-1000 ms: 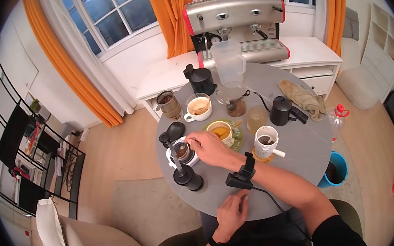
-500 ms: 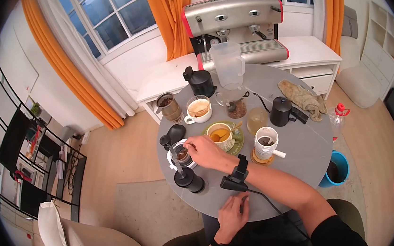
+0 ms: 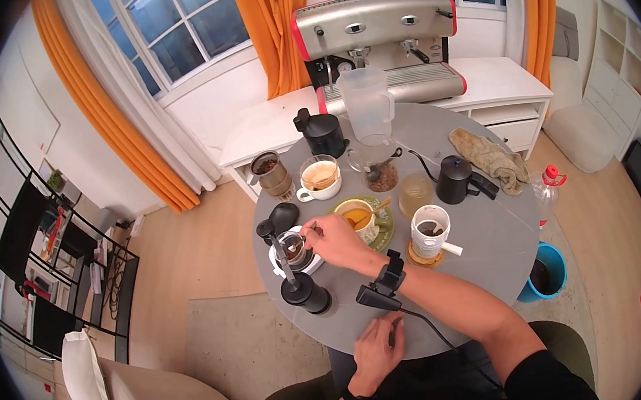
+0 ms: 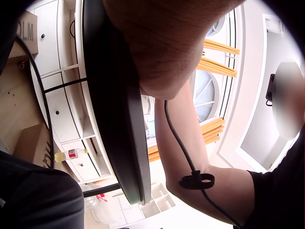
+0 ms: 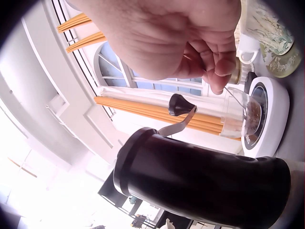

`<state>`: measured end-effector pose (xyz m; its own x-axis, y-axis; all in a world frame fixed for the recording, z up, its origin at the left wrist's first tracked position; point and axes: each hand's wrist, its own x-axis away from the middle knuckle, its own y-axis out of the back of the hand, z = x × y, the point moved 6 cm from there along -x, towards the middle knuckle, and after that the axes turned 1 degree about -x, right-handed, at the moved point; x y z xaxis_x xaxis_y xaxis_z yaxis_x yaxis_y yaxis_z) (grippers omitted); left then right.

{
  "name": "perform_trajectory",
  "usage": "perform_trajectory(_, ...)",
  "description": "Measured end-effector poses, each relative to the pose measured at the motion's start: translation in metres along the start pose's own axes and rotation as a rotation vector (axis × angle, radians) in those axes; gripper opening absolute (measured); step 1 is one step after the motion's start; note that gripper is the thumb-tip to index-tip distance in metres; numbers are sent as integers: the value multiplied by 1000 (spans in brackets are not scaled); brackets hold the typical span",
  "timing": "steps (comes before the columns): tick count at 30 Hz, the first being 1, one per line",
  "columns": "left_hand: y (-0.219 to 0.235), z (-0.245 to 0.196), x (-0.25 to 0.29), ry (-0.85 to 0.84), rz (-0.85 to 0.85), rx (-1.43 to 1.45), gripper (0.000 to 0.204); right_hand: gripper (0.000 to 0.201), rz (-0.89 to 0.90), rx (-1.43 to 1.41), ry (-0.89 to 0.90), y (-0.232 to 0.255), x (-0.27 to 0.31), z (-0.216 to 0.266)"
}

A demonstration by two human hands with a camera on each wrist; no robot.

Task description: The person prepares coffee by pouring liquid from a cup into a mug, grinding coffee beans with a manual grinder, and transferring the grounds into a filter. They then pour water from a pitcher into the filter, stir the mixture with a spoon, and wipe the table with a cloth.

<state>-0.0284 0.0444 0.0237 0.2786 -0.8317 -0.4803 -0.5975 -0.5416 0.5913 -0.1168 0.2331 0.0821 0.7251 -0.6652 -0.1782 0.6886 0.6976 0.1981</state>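
My right hand (image 3: 344, 242) is over the left side of the round table, fingertips at a small glass cup. In the right wrist view, thumb and fingers pinch the thin metal handle of a spoon (image 5: 235, 99), whose lower end dips into brown contents in the glass cup (image 5: 230, 119). That cup stands on a white scale (image 5: 277, 112) with a black top. Just in front is a black hand coffee grinder (image 3: 305, 292), its crank overlapping the scale in the head view. My left hand (image 3: 378, 347) rests at the table's near edge, fingers loosely bent, holding nothing.
Beside my right hand, a cup of yellow liquid (image 3: 357, 213) sits on a green plate (image 3: 387, 232). A white handled mug (image 3: 429, 228), black gooseneck kettle (image 3: 454, 179), plastic pitcher (image 3: 365, 103) and crumpled cloth (image 3: 486, 159) stand or lie farther right and back.
My right hand dips slightly left and then comes back, staying at the glass cup. The head view shifts a little; my left hand keeps its place.
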Motion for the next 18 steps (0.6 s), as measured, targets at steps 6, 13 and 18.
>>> perform_trajectory(6,2,-3,-2,2,1,19,20,26,-13,-74,-31,8,1,1)
perform_trajectory(13,0,1,0,-3,-10,21,19,26,-19,-184,-30,29,16,26)
perform_trajectory(18,0,1,1,12,2,6,23,27,-105,-315,-19,80,52,53)
